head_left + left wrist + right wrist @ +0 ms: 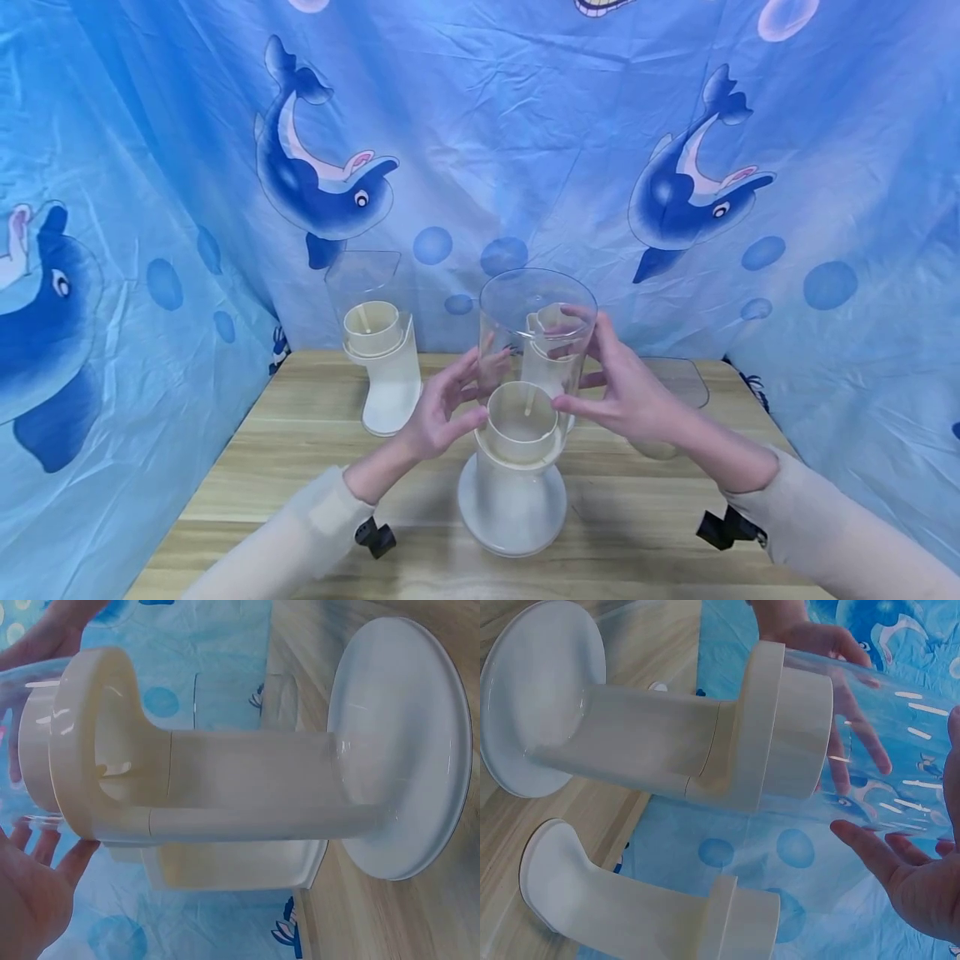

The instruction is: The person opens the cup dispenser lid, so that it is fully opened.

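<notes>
A tall clear cylinder (537,287) stands upright around the white ring of a cream-white stand (517,500), which has a round base on the table. My left hand (442,408) holds the cylinder's lower left side, with the thumb near the ring. On the other side, my right hand (618,387) curves around the cylinder, thumb in front and fingers behind the clear wall. In the left wrist view, the stand's collar (71,750) shows close to the left fingertips. The right wrist view shows the ring (802,735) inside the cylinder.
A similar white stand (393,383) is at the back left, with a clear panel or container (363,271) above it. Another white stand (542,367) shows through the cylinder. A clear container (682,379) lies behind my right forearm. Blue dolphin-print cloth (510,167) hangs behind the wooden table (247,500).
</notes>
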